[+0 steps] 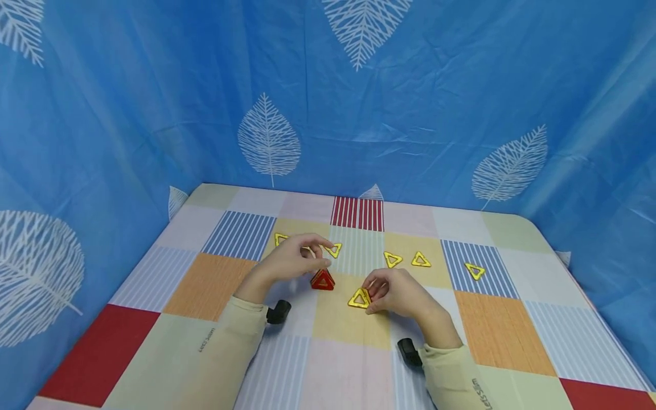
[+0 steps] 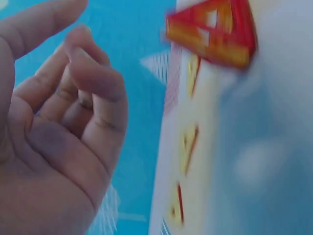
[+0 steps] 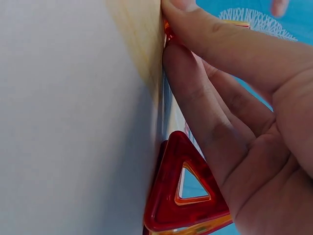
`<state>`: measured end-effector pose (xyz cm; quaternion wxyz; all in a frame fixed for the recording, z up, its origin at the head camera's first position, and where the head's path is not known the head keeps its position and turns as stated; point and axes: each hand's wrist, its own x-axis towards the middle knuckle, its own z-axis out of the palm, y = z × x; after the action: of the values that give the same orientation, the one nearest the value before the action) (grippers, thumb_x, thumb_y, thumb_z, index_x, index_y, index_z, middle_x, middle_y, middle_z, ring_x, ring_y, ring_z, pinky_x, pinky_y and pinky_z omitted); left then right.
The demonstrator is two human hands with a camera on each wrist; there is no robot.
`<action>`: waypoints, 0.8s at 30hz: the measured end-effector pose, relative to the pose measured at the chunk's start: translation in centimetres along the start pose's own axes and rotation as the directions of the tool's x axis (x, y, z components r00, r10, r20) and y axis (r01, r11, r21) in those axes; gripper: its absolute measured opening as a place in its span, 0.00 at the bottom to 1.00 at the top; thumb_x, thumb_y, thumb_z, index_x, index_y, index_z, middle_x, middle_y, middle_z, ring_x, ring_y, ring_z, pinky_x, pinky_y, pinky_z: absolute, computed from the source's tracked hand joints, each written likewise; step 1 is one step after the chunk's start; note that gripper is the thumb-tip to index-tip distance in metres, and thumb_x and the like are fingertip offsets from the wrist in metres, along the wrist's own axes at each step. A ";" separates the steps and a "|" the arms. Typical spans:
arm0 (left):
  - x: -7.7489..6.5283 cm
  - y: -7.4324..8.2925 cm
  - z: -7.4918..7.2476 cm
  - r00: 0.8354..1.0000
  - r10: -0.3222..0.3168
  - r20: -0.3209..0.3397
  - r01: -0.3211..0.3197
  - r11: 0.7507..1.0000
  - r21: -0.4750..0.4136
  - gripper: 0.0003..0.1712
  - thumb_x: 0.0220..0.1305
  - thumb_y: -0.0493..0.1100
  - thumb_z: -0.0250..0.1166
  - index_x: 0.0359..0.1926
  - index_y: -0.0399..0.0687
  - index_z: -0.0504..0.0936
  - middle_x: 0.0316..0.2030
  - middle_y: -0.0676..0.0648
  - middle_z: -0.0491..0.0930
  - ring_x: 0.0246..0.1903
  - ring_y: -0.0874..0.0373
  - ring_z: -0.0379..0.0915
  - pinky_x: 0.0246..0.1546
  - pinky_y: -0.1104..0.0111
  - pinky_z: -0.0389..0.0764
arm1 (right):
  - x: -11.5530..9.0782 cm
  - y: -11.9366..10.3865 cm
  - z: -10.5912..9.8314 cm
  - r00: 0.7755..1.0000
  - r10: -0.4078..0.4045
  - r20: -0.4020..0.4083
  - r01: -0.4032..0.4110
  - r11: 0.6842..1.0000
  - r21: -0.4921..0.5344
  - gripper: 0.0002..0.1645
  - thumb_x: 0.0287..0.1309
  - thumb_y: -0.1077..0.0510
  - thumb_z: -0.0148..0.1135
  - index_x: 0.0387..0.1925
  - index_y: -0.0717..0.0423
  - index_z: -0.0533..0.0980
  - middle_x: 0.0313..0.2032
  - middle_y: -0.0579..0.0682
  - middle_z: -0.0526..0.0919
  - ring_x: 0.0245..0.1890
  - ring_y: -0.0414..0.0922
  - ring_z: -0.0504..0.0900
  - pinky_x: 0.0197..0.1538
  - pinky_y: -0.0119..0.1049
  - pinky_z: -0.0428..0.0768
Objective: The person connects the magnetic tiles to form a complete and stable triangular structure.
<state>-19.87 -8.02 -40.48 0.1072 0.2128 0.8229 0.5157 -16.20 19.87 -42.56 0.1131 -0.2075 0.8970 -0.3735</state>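
A small red pyramid of triangular magnetic tiles (image 1: 323,281) stands on the patchwork cloth. My left hand (image 1: 294,259) hovers just above and beside it, fingers loosely bent. In the left wrist view nothing lies between those fingers, and the pyramid (image 2: 215,32) appears apart from the hand. My right hand (image 1: 397,293) pinches a yellow triangular tile (image 1: 359,298) by its right side, low over the cloth. Close to the right palm, red triangular tiles (image 3: 178,196) show in the right wrist view; the hand hides them from the head view.
Behind the hands lie loose yellow triangular tiles: one partly covered by the left hand (image 1: 280,238), another beside it (image 1: 335,250), two in the middle (image 1: 393,259) and one farther right (image 1: 475,271). A blue curtain (image 1: 318,114) with white leaves closes off the table's back and sides.
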 end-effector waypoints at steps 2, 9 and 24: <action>0.1 -1.1 -1.2 0.998 -0.038 -0.058 0.039 0.999 0.013 0.22 0.63 0.43 0.73 0.57 0.45 0.82 0.37 0.47 0.78 0.28 0.54 0.73 0.26 0.64 0.75 | 0.0 0.0 0.1 1.000 0.018 -0.004 -0.018 1.000 0.005 0.22 0.38 0.62 0.85 0.37 0.53 0.82 0.29 0.43 0.83 0.29 0.40 0.83 0.37 0.36 0.82; 0.3 -4.2 -5.1 0.956 -0.175 -0.234 0.194 0.979 0.060 0.23 0.62 0.41 0.73 0.58 0.44 0.81 0.46 0.42 0.76 0.39 0.49 0.72 0.30 0.64 0.75 | 0.1 -0.2 0.2 0.998 0.066 -0.013 -0.065 0.997 0.041 0.22 0.38 0.62 0.85 0.37 0.54 0.82 0.29 0.44 0.83 0.29 0.42 0.82 0.36 0.37 0.82; 2.2 -7.7 -8.8 0.936 -0.318 -0.151 0.347 0.904 0.251 0.25 0.70 0.39 0.63 0.67 0.48 0.76 0.62 0.41 0.72 0.55 0.44 0.67 0.57 0.51 0.70 | 0.2 -0.4 0.2 0.992 0.121 -0.031 -0.120 0.992 0.040 0.22 0.37 0.62 0.85 0.37 0.54 0.83 0.28 0.44 0.82 0.28 0.42 0.81 0.36 0.37 0.81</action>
<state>-27.13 -17.00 -43.36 0.1191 0.0540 0.9149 0.3819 -16.22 19.40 -42.45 0.1244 -0.1444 0.9024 -0.3864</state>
